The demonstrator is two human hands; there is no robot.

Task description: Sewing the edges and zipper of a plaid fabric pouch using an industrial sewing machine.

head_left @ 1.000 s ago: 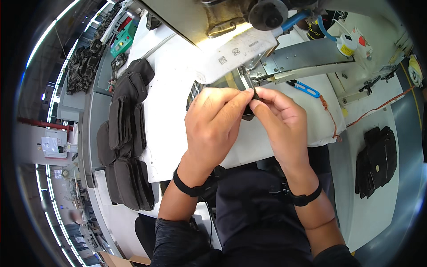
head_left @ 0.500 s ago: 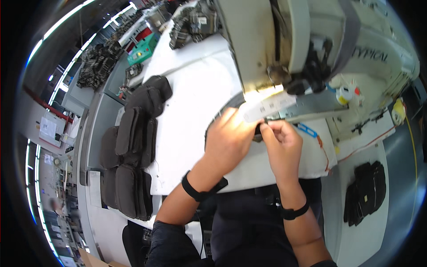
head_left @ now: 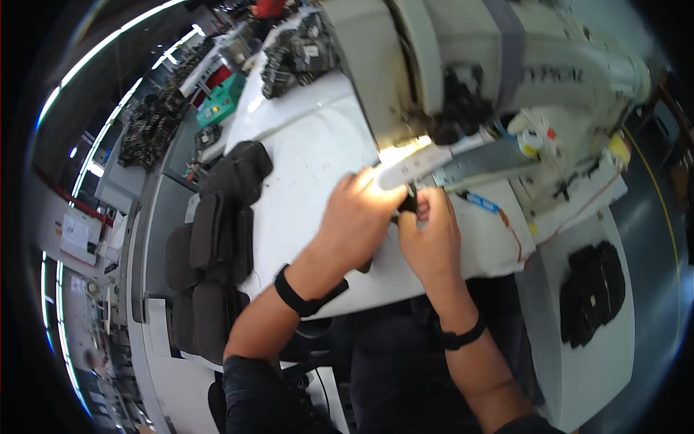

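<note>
Under the lit head of a large pale sewing machine (head_left: 470, 65), both my hands hold a dark fabric piece (head_left: 408, 205). My left hand (head_left: 356, 223) lies over most of it, fingers bent near the end of the machine's narrow arm (head_left: 413, 168). With thumb and fingers closed, my right hand (head_left: 434, 239) pinches the piece's edge just to the right. Most of the fabric is hidden by my hands, and my left fingertips are partly lost in glare. Blue-handled thread snips (head_left: 482, 202) lie to the right of my right hand.
Stacked dark padded pouches (head_left: 217, 224) line the left side of the white table (head_left: 303, 159). More dark pieces (head_left: 300, 54) are heaped at the far end, near a green box (head_left: 221, 99). Dark fabric pieces (head_left: 593, 293) rest on a lower white surface at right.
The view has shifted, so the machine sits further left. My right hand has turned more upright at the fabric's edge. The dark edge left of my left hand no longer shows.
</note>
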